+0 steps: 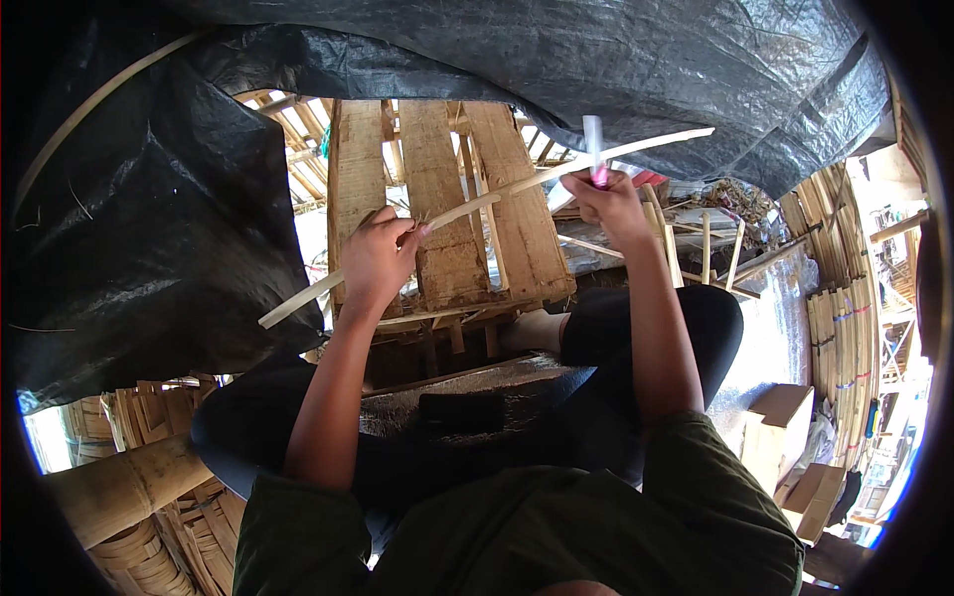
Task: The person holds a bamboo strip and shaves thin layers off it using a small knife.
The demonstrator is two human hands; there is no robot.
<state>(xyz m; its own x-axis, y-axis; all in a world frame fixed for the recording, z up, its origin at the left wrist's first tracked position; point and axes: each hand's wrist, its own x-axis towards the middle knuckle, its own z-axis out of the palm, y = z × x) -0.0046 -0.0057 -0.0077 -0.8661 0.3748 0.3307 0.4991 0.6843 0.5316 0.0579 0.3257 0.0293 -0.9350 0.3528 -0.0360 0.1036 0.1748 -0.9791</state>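
A long pale bamboo strip (pixel 462 210) slants across the space above my knees, lower at its left end. My left hand (pixel 378 260) is closed round it left of its middle, thumb on top. Just right of that hand the strip shows a step, as if two lengths overlap; I cannot tell whether it is split or two pieces. My right hand (pixel 613 207) is closed on a knife with a pink handle (pixel 600 176). Its pale blade (pixel 593 137), smeared by motion, points up and crosses the strip's right part. Whether the blade touches the strip is unclear.
A low bench of wooden planks (pixel 437 199) stands before me, between my bent legs. Black plastic sheeting (pixel 149 219) hangs at the left and overhead. Bamboo sticks (pixel 707 248) rise beyond my right knee, with cardboard boxes (pixel 780 422) at the right. A thick bamboo pole (pixel 124 487) lies lower left.
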